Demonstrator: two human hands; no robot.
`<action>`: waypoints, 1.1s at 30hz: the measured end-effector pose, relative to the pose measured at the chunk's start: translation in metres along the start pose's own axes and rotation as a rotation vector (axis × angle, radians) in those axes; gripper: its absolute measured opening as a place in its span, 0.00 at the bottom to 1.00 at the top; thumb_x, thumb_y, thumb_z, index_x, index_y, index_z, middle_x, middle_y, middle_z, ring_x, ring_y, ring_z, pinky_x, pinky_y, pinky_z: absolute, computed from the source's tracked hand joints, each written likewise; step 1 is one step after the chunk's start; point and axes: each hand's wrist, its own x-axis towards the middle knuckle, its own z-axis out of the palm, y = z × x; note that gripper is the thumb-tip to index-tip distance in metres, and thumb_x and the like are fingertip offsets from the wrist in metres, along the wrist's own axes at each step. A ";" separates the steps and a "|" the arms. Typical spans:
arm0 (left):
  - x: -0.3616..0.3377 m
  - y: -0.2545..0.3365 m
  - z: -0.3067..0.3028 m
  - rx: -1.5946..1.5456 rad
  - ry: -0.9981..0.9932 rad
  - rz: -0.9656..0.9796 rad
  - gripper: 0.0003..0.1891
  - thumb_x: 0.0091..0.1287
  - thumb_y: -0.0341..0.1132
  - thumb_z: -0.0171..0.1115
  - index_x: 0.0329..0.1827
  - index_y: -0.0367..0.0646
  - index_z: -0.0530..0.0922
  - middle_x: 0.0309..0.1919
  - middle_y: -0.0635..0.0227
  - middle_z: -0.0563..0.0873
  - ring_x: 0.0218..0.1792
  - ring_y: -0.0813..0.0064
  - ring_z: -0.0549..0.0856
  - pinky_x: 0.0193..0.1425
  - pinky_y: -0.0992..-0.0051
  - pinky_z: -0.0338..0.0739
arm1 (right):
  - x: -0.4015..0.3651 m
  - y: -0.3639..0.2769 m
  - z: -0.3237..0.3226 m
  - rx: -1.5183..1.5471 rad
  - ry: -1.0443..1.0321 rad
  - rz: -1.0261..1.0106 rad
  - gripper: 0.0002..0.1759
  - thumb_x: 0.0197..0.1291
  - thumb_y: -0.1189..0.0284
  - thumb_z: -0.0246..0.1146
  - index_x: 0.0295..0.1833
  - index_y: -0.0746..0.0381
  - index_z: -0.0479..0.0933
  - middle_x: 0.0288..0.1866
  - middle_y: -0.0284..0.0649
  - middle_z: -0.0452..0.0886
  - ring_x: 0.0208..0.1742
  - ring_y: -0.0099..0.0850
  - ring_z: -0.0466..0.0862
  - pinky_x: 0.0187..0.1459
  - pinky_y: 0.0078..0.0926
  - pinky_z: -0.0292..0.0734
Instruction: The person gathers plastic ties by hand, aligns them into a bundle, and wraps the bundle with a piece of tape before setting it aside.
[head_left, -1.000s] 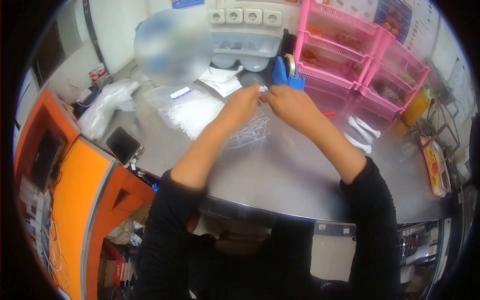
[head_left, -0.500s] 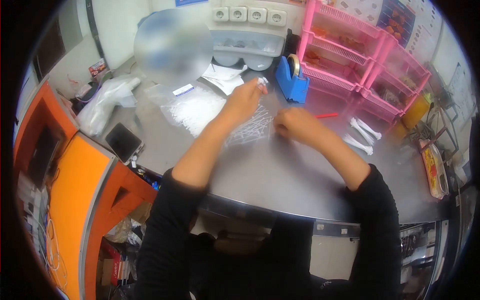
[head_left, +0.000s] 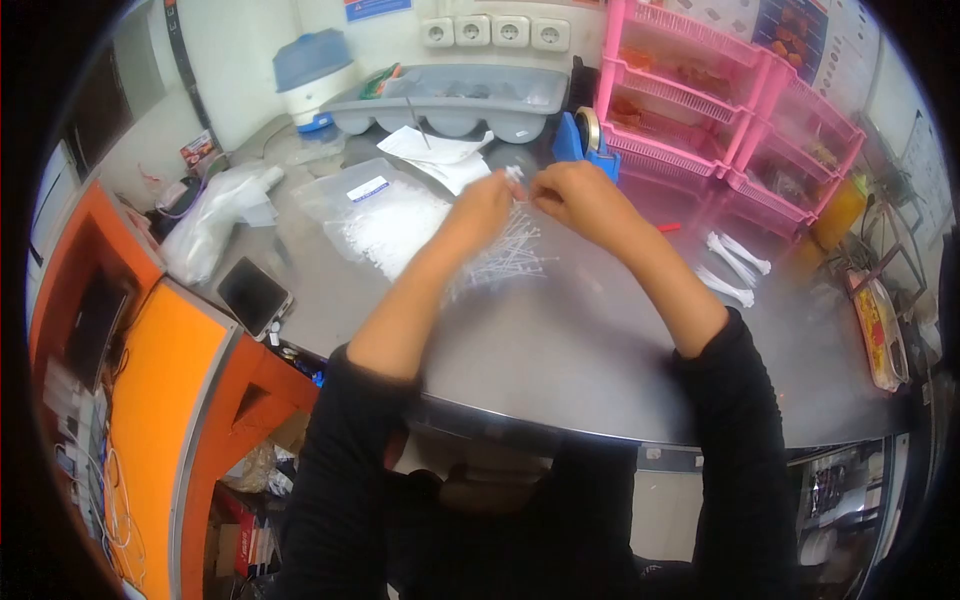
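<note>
My left hand is closed around a small bunch of thin white plastic sticks, whose ends poke out above the fingers. Close beside it, my right hand has its fingers pinched together; whatever they hold is too small to tell. Below both hands lies a loose heap of thin white sticks with small knobs at their ends. Left of the heap, more white pieces spill from a clear plastic bag with a label. Several finished-looking white bundles lie to the right on the metal table.
A blue tape dispenser stands behind my right hand, beside pink stacked baskets. White paper and a grey tray are at the back. A phone lies left; a red stick lies right.
My right hand has moved up and left, from over the loose heap to beside my left hand. My left hand has shifted slightly left and down, still closed on the bunch.
</note>
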 end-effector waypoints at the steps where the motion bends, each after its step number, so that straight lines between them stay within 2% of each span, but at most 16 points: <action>1: 0.001 0.002 -0.006 -0.037 -0.003 -0.045 0.13 0.69 0.36 0.43 0.33 0.36 0.71 0.24 0.65 0.74 0.29 0.76 0.73 0.37 0.76 0.68 | -0.003 0.004 -0.001 0.035 -0.100 0.032 0.04 0.42 0.74 0.62 0.25 0.63 0.78 0.22 0.43 0.78 0.28 0.39 0.80 0.32 0.34 0.74; 3: 0.002 0.002 -0.010 -0.081 0.001 -0.086 0.13 0.69 0.36 0.43 0.33 0.37 0.71 0.24 0.67 0.74 0.29 0.77 0.72 0.37 0.76 0.68 | -0.008 0.009 -0.005 0.101 -0.297 0.095 0.04 0.41 0.75 0.62 0.24 0.64 0.78 0.22 0.44 0.79 0.27 0.39 0.80 0.32 0.32 0.74; 6: 0.004 -0.001 -0.010 -0.096 0.029 -0.048 0.13 0.69 0.37 0.43 0.33 0.38 0.72 0.24 0.68 0.74 0.28 0.78 0.72 0.36 0.77 0.68 | -0.014 0.004 -0.008 0.071 -0.625 0.241 0.06 0.42 0.75 0.62 0.28 0.65 0.78 0.25 0.45 0.79 0.28 0.38 0.79 0.33 0.30 0.73; 8: 0.004 -0.004 -0.007 -0.114 0.065 0.015 0.13 0.69 0.37 0.43 0.33 0.38 0.72 0.24 0.69 0.74 0.28 0.79 0.72 0.36 0.78 0.68 | -0.019 0.001 -0.004 0.048 -0.582 0.225 0.03 0.40 0.75 0.62 0.24 0.63 0.78 0.24 0.44 0.80 0.28 0.38 0.81 0.32 0.32 0.74; 9: 0.003 0.000 -0.008 -0.131 0.034 -0.015 0.13 0.69 0.37 0.43 0.33 0.37 0.72 0.24 0.69 0.75 0.28 0.79 0.72 0.36 0.78 0.68 | -0.020 0.000 -0.003 0.036 -0.559 0.216 0.03 0.39 0.75 0.63 0.22 0.62 0.78 0.23 0.43 0.80 0.28 0.38 0.81 0.32 0.33 0.75; 12: 0.000 0.011 -0.008 -0.209 -0.059 -0.050 0.12 0.69 0.35 0.43 0.34 0.36 0.72 0.24 0.68 0.76 0.28 0.80 0.74 0.36 0.79 0.69 | -0.015 -0.006 -0.001 -0.293 -0.449 0.084 0.03 0.42 0.74 0.61 0.23 0.61 0.78 0.24 0.42 0.80 0.30 0.38 0.81 0.32 0.34 0.75; 14: -0.003 0.014 -0.003 -0.309 -0.117 -0.015 0.12 0.69 0.35 0.43 0.35 0.35 0.72 0.25 0.68 0.78 0.29 0.80 0.75 0.36 0.79 0.70 | -0.012 -0.001 0.004 -0.355 -0.196 -0.028 0.02 0.45 0.75 0.59 0.26 0.61 0.77 0.27 0.41 0.78 0.31 0.39 0.79 0.32 0.35 0.73; 15: -0.003 0.014 -0.002 -0.230 -0.114 -0.011 0.12 0.69 0.34 0.43 0.36 0.34 0.72 0.26 0.67 0.78 0.29 0.80 0.76 0.36 0.79 0.70 | -0.010 -0.001 0.006 -0.383 -0.071 -0.084 0.02 0.46 0.75 0.58 0.27 0.60 0.76 0.28 0.41 0.77 0.31 0.40 0.78 0.32 0.36 0.72; 17: -0.002 0.010 0.002 -0.072 -0.107 -0.004 0.12 0.69 0.34 0.43 0.37 0.33 0.72 0.27 0.66 0.79 0.30 0.80 0.77 0.36 0.78 0.70 | -0.007 -0.004 0.009 -0.390 -0.017 -0.106 0.03 0.46 0.74 0.59 0.29 0.61 0.76 0.30 0.40 0.76 0.33 0.40 0.78 0.33 0.36 0.72; 20: -0.001 0.005 0.006 0.074 0.017 0.088 0.10 0.66 0.32 0.45 0.35 0.35 0.72 0.28 0.53 0.79 0.32 0.63 0.79 0.37 0.67 0.71 | -0.003 -0.010 0.005 -0.258 0.077 -0.107 0.05 0.47 0.73 0.59 0.31 0.62 0.77 0.29 0.42 0.77 0.33 0.39 0.79 0.34 0.35 0.74; 23: 0.007 -0.012 0.004 -0.216 0.045 0.075 0.12 0.70 0.36 0.43 0.35 0.36 0.70 0.24 0.71 0.73 0.26 0.82 0.71 0.31 0.81 0.67 | -0.001 -0.005 0.002 -0.003 0.056 0.025 0.06 0.48 0.73 0.60 0.32 0.64 0.78 0.28 0.43 0.79 0.32 0.37 0.81 0.33 0.32 0.75; 26: 0.005 0.007 -0.010 -0.694 -0.047 -0.348 0.10 0.70 0.37 0.42 0.35 0.40 0.67 0.22 0.76 0.66 0.23 0.85 0.63 0.28 0.83 0.61 | -0.001 0.005 0.008 0.316 -0.018 0.178 0.07 0.47 0.74 0.62 0.33 0.66 0.78 0.28 0.44 0.81 0.30 0.33 0.82 0.33 0.28 0.75; 27: 0.006 0.010 -0.012 -0.768 -0.028 -0.361 0.09 0.70 0.37 0.42 0.35 0.41 0.67 0.21 0.77 0.65 0.23 0.85 0.62 0.27 0.84 0.59 | 0.000 0.004 0.008 0.430 -0.043 0.224 0.07 0.47 0.75 0.62 0.33 0.66 0.79 0.28 0.44 0.81 0.30 0.31 0.82 0.33 0.27 0.75; 29: 0.006 0.014 -0.014 -0.917 0.009 -0.388 0.07 0.70 0.36 0.42 0.36 0.42 0.66 0.21 0.78 0.62 0.22 0.86 0.59 0.26 0.84 0.57 | 0.000 0.001 0.009 0.462 -0.036 0.257 0.07 0.48 0.75 0.62 0.32 0.66 0.79 0.27 0.43 0.82 0.29 0.29 0.82 0.32 0.25 0.75; 33: 0.005 0.016 -0.020 -1.169 0.011 -0.339 0.06 0.70 0.34 0.42 0.37 0.43 0.65 0.22 0.77 0.63 0.22 0.85 0.60 0.26 0.84 0.58 | -0.001 -0.001 0.015 0.515 -0.118 0.387 0.07 0.49 0.73 0.62 0.33 0.66 0.80 0.27 0.39 0.82 0.28 0.25 0.81 0.30 0.22 0.74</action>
